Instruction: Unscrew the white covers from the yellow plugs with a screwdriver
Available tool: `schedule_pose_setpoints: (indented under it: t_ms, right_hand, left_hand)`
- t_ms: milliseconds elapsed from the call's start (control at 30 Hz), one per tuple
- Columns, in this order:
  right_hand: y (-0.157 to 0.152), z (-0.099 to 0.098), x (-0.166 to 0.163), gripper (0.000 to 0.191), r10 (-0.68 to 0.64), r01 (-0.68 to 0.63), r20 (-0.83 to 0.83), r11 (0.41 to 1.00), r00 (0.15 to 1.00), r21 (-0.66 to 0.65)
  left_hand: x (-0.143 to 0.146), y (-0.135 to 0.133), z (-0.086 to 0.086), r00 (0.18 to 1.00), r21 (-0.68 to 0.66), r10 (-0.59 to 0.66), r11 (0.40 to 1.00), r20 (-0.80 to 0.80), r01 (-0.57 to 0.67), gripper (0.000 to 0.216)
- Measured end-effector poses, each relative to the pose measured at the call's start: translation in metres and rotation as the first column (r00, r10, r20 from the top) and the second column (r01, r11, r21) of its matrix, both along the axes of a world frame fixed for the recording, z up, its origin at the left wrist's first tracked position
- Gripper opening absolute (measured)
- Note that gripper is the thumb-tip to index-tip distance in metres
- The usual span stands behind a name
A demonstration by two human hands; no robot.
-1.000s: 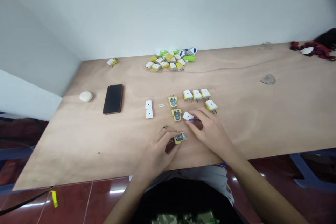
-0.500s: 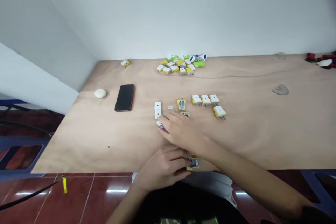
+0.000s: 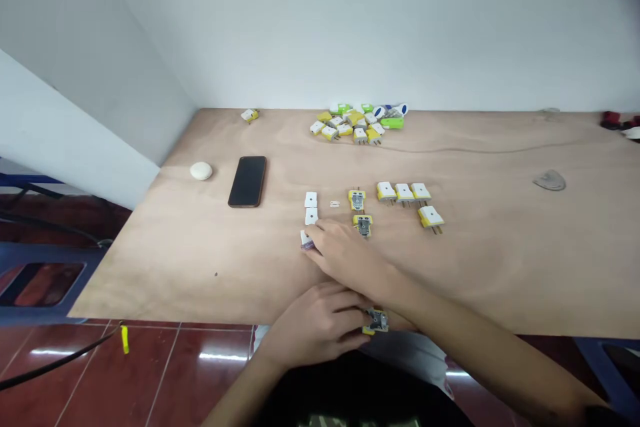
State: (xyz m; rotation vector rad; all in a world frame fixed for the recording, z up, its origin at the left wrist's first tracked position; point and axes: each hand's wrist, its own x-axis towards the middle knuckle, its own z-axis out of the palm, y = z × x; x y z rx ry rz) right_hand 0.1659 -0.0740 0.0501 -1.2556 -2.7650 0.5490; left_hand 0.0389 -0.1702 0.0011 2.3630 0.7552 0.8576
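My left hand (image 3: 320, 323) is closed round an open yellow plug base (image 3: 376, 320) at the near edge of the wooden table (image 3: 480, 260). My right hand (image 3: 350, 255) reaches across it to the left, its fingertips on a white cover (image 3: 305, 238) and a purple-handled tool (image 3: 309, 246). Two more white covers (image 3: 311, 207) lie just beyond. Two open yellow plug bases (image 3: 359, 211) sit right of my fingers. A tiny pale part (image 3: 335, 203) lies between covers and bases.
Several closed white-and-yellow plugs (image 3: 409, 199) lie in a group to the right. A pile of plugs and green parts (image 3: 357, 123) sits by the wall. A black phone (image 3: 248, 181), a white round lump (image 3: 201, 171) and a lone plug (image 3: 249, 115) lie at left.
My right hand carried the white cover and purple tool leftward to below the two covers. My left hand pulled the yellow plug base back to the table's near edge. The view shifted left.
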Motion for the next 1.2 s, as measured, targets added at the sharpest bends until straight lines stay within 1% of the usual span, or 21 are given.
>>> schedule_pose_setpoints:
  t_ms: [100,200,267,333,367,400,467,533,600,733,867,900,967,1067,1100,1133,1200]
  right_hand:
    - [0.003,-0.002,-0.004,0.020,-0.024,0.024,0.012,0.999,1.000,0.032]
    - [0.005,0.005,0.001,0.025,-0.055,0.056,-0.019,0.997,0.998,0.055]
    - [0.006,0.011,0.013,0.026,-0.091,0.099,-0.097,0.992,0.991,0.073]
    - [0.005,0.016,0.033,0.023,-0.124,0.142,-0.211,0.987,0.970,0.071]
    - [0.004,0.017,0.046,0.023,-0.153,0.175,-0.270,0.983,0.951,0.060]
    - [0.001,0.016,0.059,0.022,-0.158,0.180,-0.314,0.983,0.936,0.041]
    - [-0.008,0.013,0.085,0.021,-0.115,0.117,-0.357,0.993,0.927,-0.014]
    - [-0.022,0.007,0.108,0.018,-0.082,0.043,-0.367,0.993,0.927,-0.112]
    - [-0.037,0.001,0.123,0.018,-0.083,0.017,-0.366,0.983,0.927,-0.181]
    - [-0.062,-0.010,0.138,0.024,-0.148,0.070,-0.354,0.972,0.924,-0.223]
    - [-0.071,-0.012,0.142,0.014,-0.266,0.169,-0.412,0.952,0.872,-0.256]
    - [-0.071,-0.011,0.142,0.016,-0.294,0.189,-0.449,0.946,0.843,-0.265]
    - [-0.070,-0.008,0.142,0.022,-0.352,0.228,-0.547,0.932,0.760,-0.284]
    - [-0.061,-0.005,0.134,0.029,-0.465,0.293,-0.675,0.885,0.573,-0.361]
    - [-0.057,-0.004,0.129,0.032,-0.496,0.283,-0.712,0.868,0.497,-0.407]
    - [-0.053,-0.004,0.123,0.037,-0.519,0.246,-0.747,0.855,0.416,-0.457]
    - [-0.043,-0.005,0.109,0.048,-0.536,0.089,-0.807,0.842,0.249,-0.532]
  left_hand:
    - [0.000,0.001,0.002,1.000,-0.007,-0.010,1.000,-0.016,0.010,0.008]
    - [0.000,0.003,0.003,1.000,0.005,0.018,1.000,0.025,-0.018,0.007]
    - [0.001,0.003,0.004,0.996,-0.011,0.071,0.997,0.054,-0.071,0.007]
    - [0.001,0.004,0.003,0.990,-0.059,0.135,0.990,0.052,-0.132,0.012]
    - [0.001,0.004,0.003,0.986,-0.084,0.161,0.984,0.046,-0.156,0.015]
    - [0.001,0.004,0.003,0.982,-0.102,0.182,0.979,0.044,-0.177,0.017]
    - [0.001,0.005,0.004,0.979,-0.107,0.201,0.975,0.036,-0.196,0.018]
    - [0.002,0.008,0.005,0.981,-0.072,0.195,0.978,0.020,-0.193,0.018]
    - [0.004,0.011,0.007,0.982,-0.033,0.187,0.982,-0.004,-0.187,0.020]
    - [0.010,0.018,0.008,0.983,0.001,0.183,0.983,-0.009,-0.183,0.023]
    - [0.013,0.020,0.007,0.976,0.009,0.216,0.976,-0.006,-0.216,0.020]
    - [0.014,0.020,0.007,0.974,0.018,0.227,0.974,-0.004,-0.227,0.019]
    - [0.014,0.019,0.008,0.969,0.042,0.246,0.968,-0.002,-0.246,0.016]
    - [0.015,0.018,0.008,0.970,0.055,0.243,0.969,-0.008,-0.242,0.015]
    - [0.014,0.018,0.008,0.971,0.051,0.239,0.970,-0.010,-0.238,0.016]
    - [0.014,0.018,0.008,0.971,0.046,0.240,0.970,-0.011,-0.239,0.017]
    - [0.011,0.017,0.009,0.965,0.036,0.262,0.965,-0.015,-0.261,0.018]
